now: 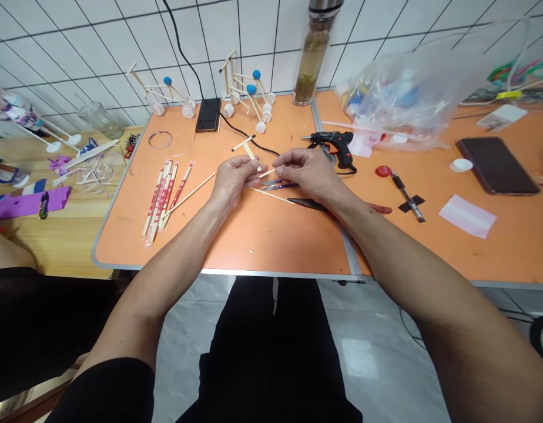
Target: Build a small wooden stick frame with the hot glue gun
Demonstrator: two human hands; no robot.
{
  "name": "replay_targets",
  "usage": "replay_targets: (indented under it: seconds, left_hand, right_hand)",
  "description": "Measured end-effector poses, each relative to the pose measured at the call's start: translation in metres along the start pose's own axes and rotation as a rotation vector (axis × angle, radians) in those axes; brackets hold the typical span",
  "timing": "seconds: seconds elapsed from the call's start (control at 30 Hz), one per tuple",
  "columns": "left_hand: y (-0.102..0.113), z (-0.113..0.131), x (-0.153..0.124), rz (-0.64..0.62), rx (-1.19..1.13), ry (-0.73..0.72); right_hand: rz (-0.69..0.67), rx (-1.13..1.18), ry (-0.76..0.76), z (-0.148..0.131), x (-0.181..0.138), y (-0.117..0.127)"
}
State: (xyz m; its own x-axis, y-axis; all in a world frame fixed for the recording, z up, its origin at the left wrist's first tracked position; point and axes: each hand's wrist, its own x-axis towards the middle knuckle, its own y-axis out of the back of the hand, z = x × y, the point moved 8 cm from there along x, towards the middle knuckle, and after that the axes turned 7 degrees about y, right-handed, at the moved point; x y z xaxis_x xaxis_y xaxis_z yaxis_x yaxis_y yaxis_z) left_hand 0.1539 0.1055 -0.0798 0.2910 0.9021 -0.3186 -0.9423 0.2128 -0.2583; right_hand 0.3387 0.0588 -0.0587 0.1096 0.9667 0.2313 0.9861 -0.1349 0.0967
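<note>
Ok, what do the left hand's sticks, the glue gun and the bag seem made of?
Sticks: probably wood or bamboo, matt, pale tan.
Glue gun: likely plastic, smooth black with faint shine.
Bag: thin plastic film, glossy, creased, contents showing through.

Reaches forward and inward with bare left forearm (183, 258) and bare right forearm (386, 252). Holds left grip (237, 179) and right grip (307, 170) near each other, pinching with thumb (290, 174) and curled fingers (294, 155) on each.

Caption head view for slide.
Left hand holds a chopstick T, right hand a short chopstick piece, over an orange table near a glue gun.
</note>
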Motion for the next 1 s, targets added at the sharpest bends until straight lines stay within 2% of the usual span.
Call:
replay_targets:
  seconds: [0.2,0.5,0.7,1.0]
  left_hand:
    - [-0.009,-0.002,-0.005,-0.037,0.055,-0.029]
    - [-0.009,0.001,-0.008,-0.038,0.045,-0.065]
    - [-0.008,0.002,-0.010,-0.045,0.055,-0.077]
    - [-0.007,0.001,-0.011,-0.041,0.065,-0.074]
  right_hand:
    - [-0.055,0.105,0.010,-0.004,-0.006,-0.017]
    - [-0.005,0.097,0.011,-0.004,-0.008,-0.019]
    - [-0.024,0.109,-0.009,-0.003,-0.011,-0.021]
    - [0.011,0.186,-0.035,0.004,-0.011,-0.021]
